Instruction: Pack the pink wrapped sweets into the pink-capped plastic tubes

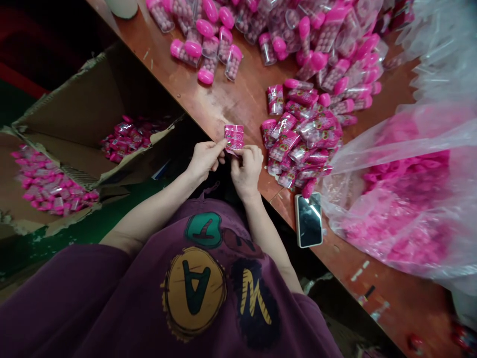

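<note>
A small flat pink printed wrapper sleeve is held up between my two hands at the table's near edge. My left hand pinches its lower left side between thumb and fingers. Along its bottom edge, my right hand grips it with curled fingers. Just right of my hands lies a pile of bottles in printed pink wrappers. Farther back are clear bottles with pink caps and pale pink balls inside, without printed wrappers.
A phone lies near the edge of the brown table. At right sits a clear plastic bag of pink pieces. Cardboard boxes with wrapped pink bottles stand below on the left. A white round object is at the back.
</note>
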### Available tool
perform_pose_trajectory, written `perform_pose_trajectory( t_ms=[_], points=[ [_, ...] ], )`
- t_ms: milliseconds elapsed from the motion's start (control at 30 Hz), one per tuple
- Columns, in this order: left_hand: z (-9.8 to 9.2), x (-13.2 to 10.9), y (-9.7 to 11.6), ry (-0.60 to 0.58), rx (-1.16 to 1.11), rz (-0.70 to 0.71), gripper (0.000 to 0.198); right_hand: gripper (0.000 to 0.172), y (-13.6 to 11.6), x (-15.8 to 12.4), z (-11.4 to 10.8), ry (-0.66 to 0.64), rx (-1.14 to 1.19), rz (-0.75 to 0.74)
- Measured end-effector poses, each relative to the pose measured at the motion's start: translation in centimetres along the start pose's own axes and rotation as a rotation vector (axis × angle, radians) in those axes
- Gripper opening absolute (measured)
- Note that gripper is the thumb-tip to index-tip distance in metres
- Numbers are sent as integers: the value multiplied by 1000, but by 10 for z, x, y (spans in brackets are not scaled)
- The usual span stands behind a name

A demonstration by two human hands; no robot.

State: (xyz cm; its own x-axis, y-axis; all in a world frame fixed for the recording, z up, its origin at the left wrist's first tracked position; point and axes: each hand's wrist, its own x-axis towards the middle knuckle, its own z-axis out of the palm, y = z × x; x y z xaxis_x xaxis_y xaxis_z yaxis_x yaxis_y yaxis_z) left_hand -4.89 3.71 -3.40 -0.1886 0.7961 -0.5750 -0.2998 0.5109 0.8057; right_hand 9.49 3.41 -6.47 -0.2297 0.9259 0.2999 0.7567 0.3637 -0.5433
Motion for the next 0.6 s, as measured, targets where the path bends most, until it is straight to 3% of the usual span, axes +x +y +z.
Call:
perform_pose_trajectory(
  t_ms=[133, 333, 600],
  points=[
    [5, -3, 2, 59, 44, -48, 54, 11, 6, 3, -4, 54, 70, 14],
    [4, -9, 0, 9, 68, 34, 53, 17, 10, 12, -12, -124, -148, -61],
    [6, 5, -2, 73, 182, 94, 43, 32, 16, -6, -28, -157, -143, -131]
  ],
)
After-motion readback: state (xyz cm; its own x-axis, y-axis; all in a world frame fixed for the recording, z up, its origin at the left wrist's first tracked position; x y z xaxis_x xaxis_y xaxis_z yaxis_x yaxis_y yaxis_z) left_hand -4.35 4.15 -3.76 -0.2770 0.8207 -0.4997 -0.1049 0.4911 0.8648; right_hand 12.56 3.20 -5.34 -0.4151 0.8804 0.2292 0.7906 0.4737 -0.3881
